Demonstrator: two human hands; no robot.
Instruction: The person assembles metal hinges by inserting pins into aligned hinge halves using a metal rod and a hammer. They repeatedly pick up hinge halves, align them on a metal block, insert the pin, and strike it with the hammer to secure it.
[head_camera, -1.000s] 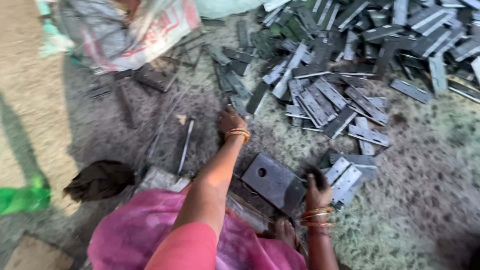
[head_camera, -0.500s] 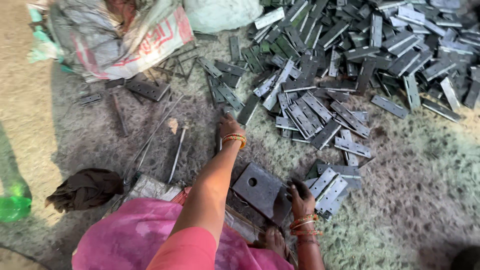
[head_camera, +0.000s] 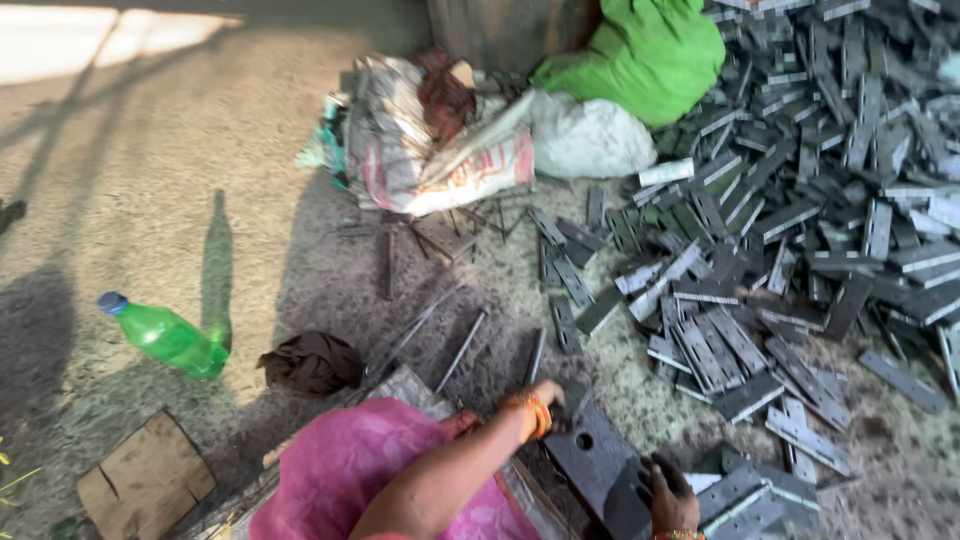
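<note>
Plate (head_camera: 598, 462) lies flat between both hands; left hand (head_camera: 548, 392) grips its top edge, right hand (head_camera: 668, 492) presses its side, fingers curled

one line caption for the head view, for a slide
Left hand and right hand on a dark metal plate, beside a heap of metal hinges.

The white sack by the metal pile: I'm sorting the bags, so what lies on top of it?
A green sack lies over the white sack's top edge. What either holds is hidden.
</note>
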